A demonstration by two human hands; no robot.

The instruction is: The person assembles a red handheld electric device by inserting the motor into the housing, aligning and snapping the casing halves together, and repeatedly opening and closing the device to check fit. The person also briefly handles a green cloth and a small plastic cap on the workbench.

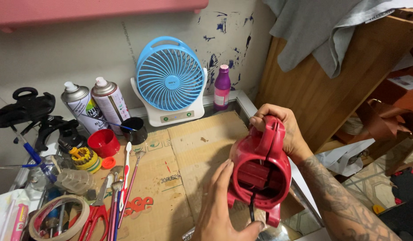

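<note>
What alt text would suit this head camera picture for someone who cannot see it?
Two bare hands hold a red fan housing over a cardboard-covered bench: right hand on its handle, left hand against its side. A blue desk fan stands behind.

A small home repair workbench is shown. A bench topped with flattened cardboard (188,147) is seen; spray cans (97,107) stand at ten o'clock, brushes and pliers (113,196) and a tape roll (59,216) at eight o'clock, beneath a paint-smeared wall (224,27).
</note>
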